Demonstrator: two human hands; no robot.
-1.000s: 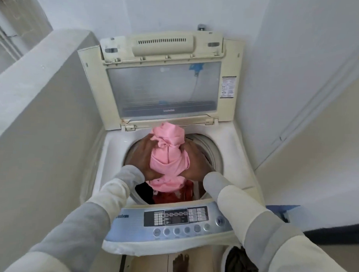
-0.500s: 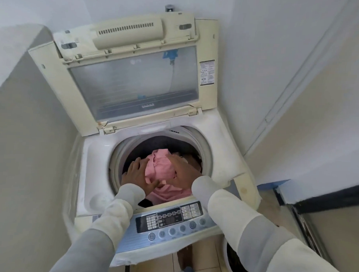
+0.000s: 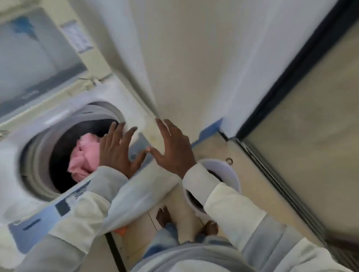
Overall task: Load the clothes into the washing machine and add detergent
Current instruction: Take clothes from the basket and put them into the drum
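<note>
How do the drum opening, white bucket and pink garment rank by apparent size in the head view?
1. drum opening, clearly largest.
2. white bucket, partly behind the right sleeve.
3. pink garment, partly hidden by the left hand, so ranks 2 and 3 are unsure.

Motion blur smears the whole view. The washing machine has its lid cut off by the top and left edges, and the label on the lid's frame is unreadable. The left hand covers the right side of the pink garment in the drum, whose depths are too dark to make out. The control panel is blurred, its buttons illegible, and it lies partly under the left sleeve. The right sleeve hides much of the white bucket, and its dark contents cannot be identified. A small orange thing below the machine is unclear.
</note>
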